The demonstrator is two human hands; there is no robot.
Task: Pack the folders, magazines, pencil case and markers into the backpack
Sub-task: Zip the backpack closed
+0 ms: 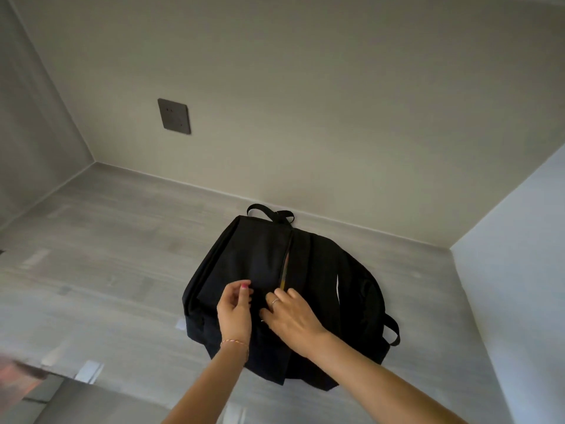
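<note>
A black backpack [253,258] lies flat on the grey table [107,240], its carry loop toward the back wall. A zip runs down its middle and gapes a little, showing a thin yellow and tan sliver [284,276] inside. My left hand [234,307] pinches the black fabric just left of the zip. My right hand [290,316], with a ring, rests on the bag at the lower end of the gap, fingers curled at the zip. Whether it grips the zip pull is hidden. No folders, magazines, pencil case or markers lie outside the bag.
A dark wall plate [174,116] sits on the back wall. Walls close in on the left and right. The table's front edge [70,374] runs at the lower left, with pale tape marks near it. A strap [393,330] sticks out at the bag's right.
</note>
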